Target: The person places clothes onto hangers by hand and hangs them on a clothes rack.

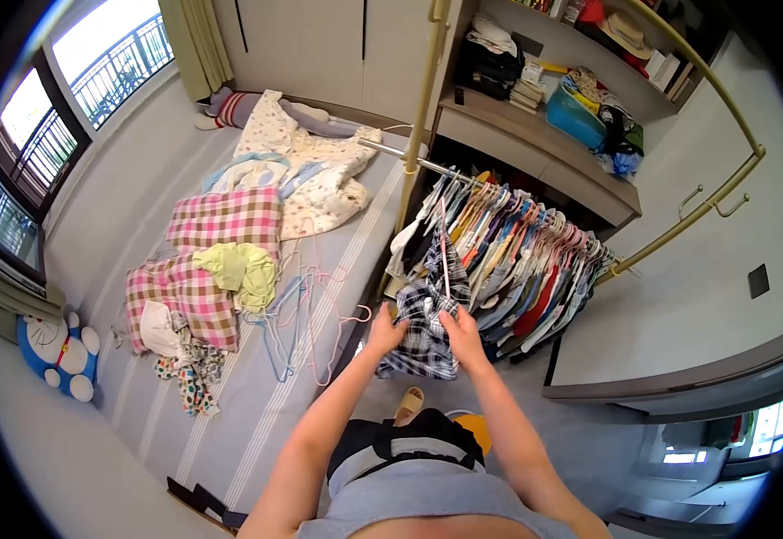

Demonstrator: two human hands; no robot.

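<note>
A black-and-white plaid shirt [427,334] hangs between my two hands in front of the packed clothes rail. My left hand [388,331] grips its left side, and my right hand [461,335] is closed on its right side. The fabric is bunched between them, its lower edge hanging down. A narrow pale pink strip [444,260], perhaps part of a hanger, runs up from the shirt toward the rail. Just beyond are many garments [513,260] on hangers along a metal rail [427,164].
On the bed [256,449] at left lie loose pink and blue hangers [306,314], pink checked pillows [225,220], a yellow-green garment [240,272] and a floral cloth [319,171]. A blue plush toy [59,355] sits by the wall. Behind the rail stands a desk [535,144].
</note>
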